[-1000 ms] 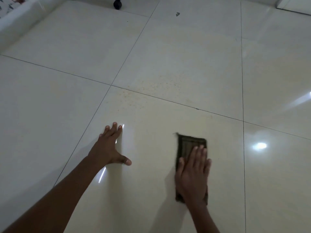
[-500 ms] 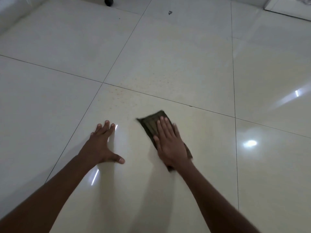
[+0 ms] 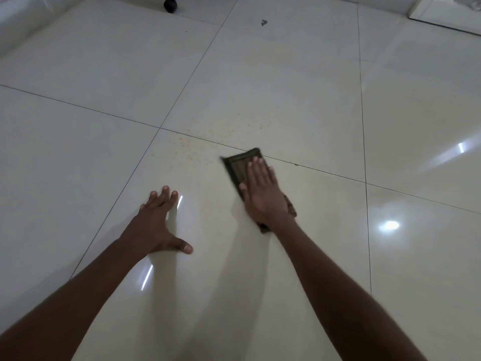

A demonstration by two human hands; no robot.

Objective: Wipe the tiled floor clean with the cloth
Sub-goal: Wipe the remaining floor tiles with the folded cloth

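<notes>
from the head camera i saw my right hand [image 3: 263, 194] lying flat on the dark cloth [image 3: 240, 168], fingers straight and close together, pressing it onto the tiled floor [image 3: 286, 100]. the cloth lay as a folded strip, its far end reaching the grout line [image 3: 325, 171] that crosses the middle of the floor, its near end poking out beside my wrist; the hand hid most of its middle, and its left edge was smeared with blur, so i could not make out the weave or any pattern. my left hand [image 3: 156, 222] was planted on the bare tile to the left of the cloth, well apart from it, fingers spread wide and thumb stuck out, holding nothing. a scatter of small orange-brown specks [image 3: 192, 147] sat on the tile just left of the cloth's far end. near the floor's far edge a small dark scrap [image 3: 264, 22] lay alone, too small to identify, and a black wheel [image 3: 170, 5] was cut off by the top of the frame.
</notes>
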